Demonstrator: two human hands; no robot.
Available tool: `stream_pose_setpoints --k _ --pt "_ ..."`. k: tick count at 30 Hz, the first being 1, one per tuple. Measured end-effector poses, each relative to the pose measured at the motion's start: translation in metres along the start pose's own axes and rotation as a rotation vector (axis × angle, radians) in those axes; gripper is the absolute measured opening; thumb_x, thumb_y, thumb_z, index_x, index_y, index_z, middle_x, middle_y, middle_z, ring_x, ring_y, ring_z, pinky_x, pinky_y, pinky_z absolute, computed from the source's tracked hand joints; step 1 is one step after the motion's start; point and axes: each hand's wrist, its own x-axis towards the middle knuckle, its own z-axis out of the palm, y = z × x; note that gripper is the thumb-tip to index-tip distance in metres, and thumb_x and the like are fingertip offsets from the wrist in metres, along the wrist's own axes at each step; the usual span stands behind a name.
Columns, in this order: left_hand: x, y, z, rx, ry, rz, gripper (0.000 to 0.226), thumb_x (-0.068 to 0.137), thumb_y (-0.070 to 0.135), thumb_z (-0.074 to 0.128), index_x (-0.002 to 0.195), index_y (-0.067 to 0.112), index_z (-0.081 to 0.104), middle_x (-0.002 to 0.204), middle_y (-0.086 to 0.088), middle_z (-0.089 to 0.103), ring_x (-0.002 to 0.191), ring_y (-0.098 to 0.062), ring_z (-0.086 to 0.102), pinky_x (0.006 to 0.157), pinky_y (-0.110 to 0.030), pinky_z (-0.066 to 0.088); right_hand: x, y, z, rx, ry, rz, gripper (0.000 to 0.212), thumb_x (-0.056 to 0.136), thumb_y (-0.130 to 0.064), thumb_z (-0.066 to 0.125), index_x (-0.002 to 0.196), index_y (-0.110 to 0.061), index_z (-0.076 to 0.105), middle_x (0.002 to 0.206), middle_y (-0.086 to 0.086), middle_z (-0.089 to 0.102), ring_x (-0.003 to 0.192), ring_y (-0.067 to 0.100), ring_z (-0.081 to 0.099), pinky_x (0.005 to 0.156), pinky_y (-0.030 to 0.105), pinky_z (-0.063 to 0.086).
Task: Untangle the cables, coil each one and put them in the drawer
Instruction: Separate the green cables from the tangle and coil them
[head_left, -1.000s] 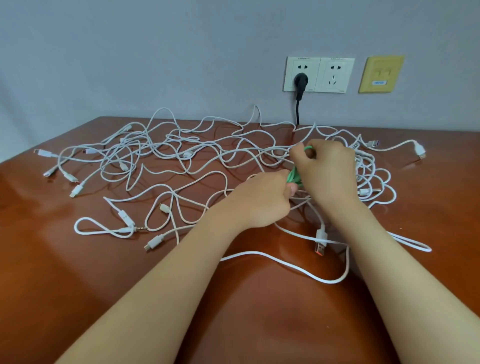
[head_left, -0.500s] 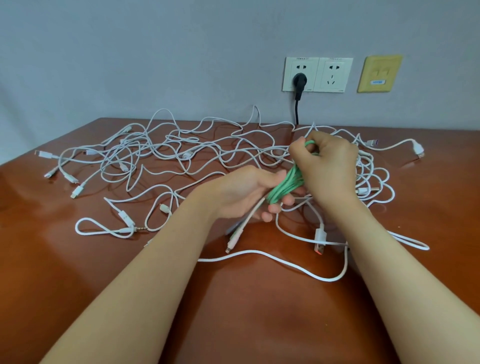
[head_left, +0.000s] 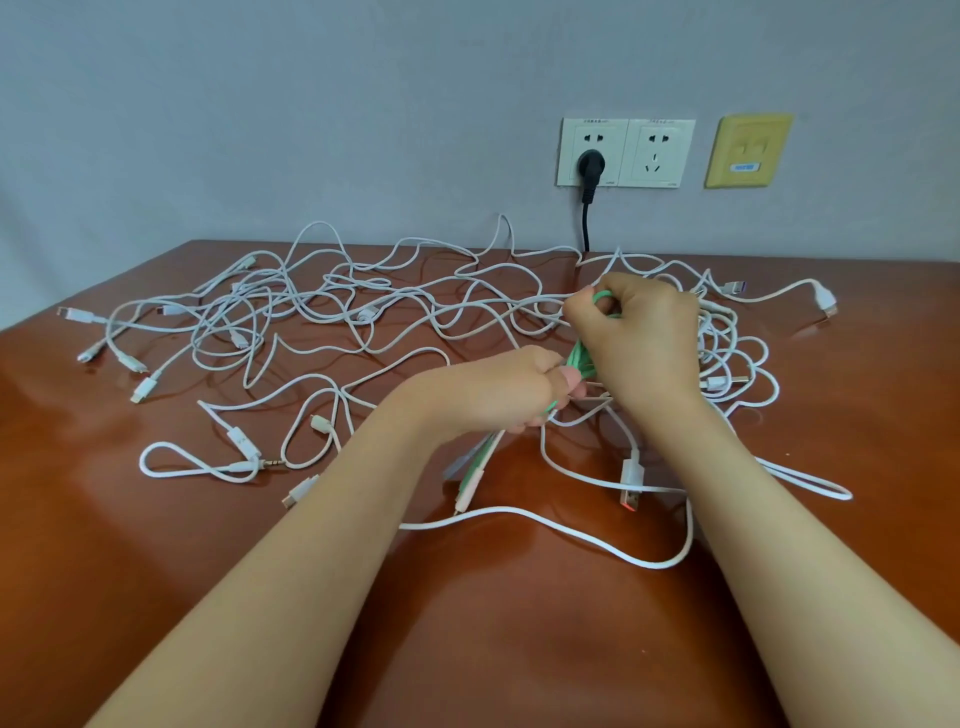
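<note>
"Starting at the left edge, what are we seeing?"

"We are seeing white cables lying in a loose tangle across the brown tabletop. Their connectors are pointing outward at the left, and an audio jack is lying nearer to us."

"And moving toward the middle?"

"We are curling our left hand around the lower part of a green cable, which is folded into several strands. Its pale ends are hanging below that hand. We are not managing to tell whether they are touching the tabletop."

"What is the right hand doing?"

"Our right hand is gripping the upper part of the same green cable, with a loop of it showing above the fingers. Both hands are sitting just beside each other over the right half of the tangle, so the green cable is being held between them."

"And farther right?"

"More white cable is piling up behind the right hand, and one white connector is lying apart near the right edge. On the wall, a black plug is sitting in the left of two white sockets, with a yellow plate beside them."
</note>
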Motion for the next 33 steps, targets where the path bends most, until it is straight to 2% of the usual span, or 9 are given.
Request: stream_pose_setpoints --k 5,8,12,16,20,25,27,30,33 --pt "0.0 0.002 -0.002 0.144 0.123 0.025 0.025 0.095 0.018 0.041 0.08 0.007 0.057 0.081 -0.006 0.056 0.064 -0.014 0.041 0.072 -0.029 0.037 0.001 0.001 -0.002 0.045 -0.051 0.064 0.039 0.078 -0.019 0.049 0.047 -0.012 0.027 0.044 0.003 0.023 0.047 0.018 0.021 0.046 0.022 0.023" --pt "-0.001 0.002 -0.005 0.145 0.137 0.033 0.039 0.071 0.031 0.042 0.083 -0.002 0.058 0.065 -0.004 0.046 0.056 -0.013 0.039 0.065 -0.027 0.032 0.005 0.004 -0.004 0.171 -0.171 0.158 0.043 0.086 -0.018 0.055 0.047 -0.007 0.039 0.042 -0.001 0.032 0.049 0.013 0.031 0.05 0.027 0.028" --pt "-0.007 -0.002 -0.013 0.041 0.022 0.05 0.019 0.095 0.008 0.04 0.078 0.002 0.048 0.051 0.009 0.044 0.037 0.0 0.038 0.046 -0.013 0.027 0.009 0.006 -0.012 0.479 -0.421 0.29 0.05 0.094 -0.026 0.052 0.046 -0.018 0.041 0.045 -0.003 0.037 0.044 0.009 0.032 0.049 0.025 0.028" --pt "-0.014 -0.002 -0.014 0.01 -0.204 0.085 0.024 0.093 0.009 0.037 0.07 0.015 0.041 0.052 0.014 0.041 0.044 -0.003 0.03 0.045 -0.014 0.021 0.009 0.003 -0.022 0.666 -0.552 0.368 0.052 0.093 -0.021 0.051 0.043 -0.015 0.04 0.036 -0.006 0.033 0.033 0.006 0.027 0.038 0.016 0.025" --pt "-0.017 0.007 -0.014 -0.108 -0.22 0.192 0.013 0.084 0.02 0.036 0.073 0.015 0.04 0.053 0.015 0.043 0.049 -0.003 0.032 0.046 -0.015 0.02 0.009 -0.001 -0.021 0.868 -0.615 0.505 0.046 0.084 -0.03 0.054 0.04 -0.018 0.051 0.042 0.0 0.037 0.034 0.006 0.029 0.036 0.015 0.024" --pt "-0.014 0.0 -0.029 -0.1 0.107 0.122 0.014 0.088 0.021 0.04 0.085 0.017 0.053 0.058 0.012 0.043 0.052 -0.008 0.032 0.046 -0.019 0.023 0.006 0.003 -0.01 0.456 -0.563 0.32 0.04 0.098 -0.017 0.043 0.061 -0.013 0.058 0.054 -0.004 0.05 0.049 0.003 0.046 0.053 0.023 0.042" --pt "-0.011 -0.002 -0.033 -0.111 0.275 0.057 0.027 0.099 0.012 0.036 0.078 0.018 0.053 0.06 0.008 0.044 0.051 -0.009 0.032 0.047 -0.021 0.024 0.004 0.002 -0.01 0.185 -0.551 0.171 0.034 0.099 -0.022 0.042 0.068 -0.018 0.057 0.06 -0.004 0.05 0.059 0.003 0.049 0.061 0.027 0.035" --pt "-0.008 -0.005 -0.035 -0.011 0.508 -0.012 0.031 0.097 0.009 0.039 0.07 0.012 0.054 0.064 0.004 0.052 0.048 -0.004 0.039 0.048 -0.02 0.028 -0.003 -0.003 -0.007 -0.233 -0.586 -0.042 0.027 0.1 -0.027 0.036 0.096 -0.014 0.059 0.091 0.011 0.063 0.095 0.03 0.056 0.071 0.032 0.033" --pt "-0.006 -0.009 -0.035 0.026 0.647 -0.043 0.038 0.095 0.009 0.044 0.057 0.013 0.047 0.053 0.004 0.045 0.051 -0.01 0.035 0.053 -0.024 0.027 -0.012 -0.014 -0.002 -0.547 -0.574 -0.223 0.027 0.099 -0.025 0.033 0.116 -0.012 0.049 0.109 0.016 0.062 0.103 0.036 0.055 0.067 0.033 0.027"
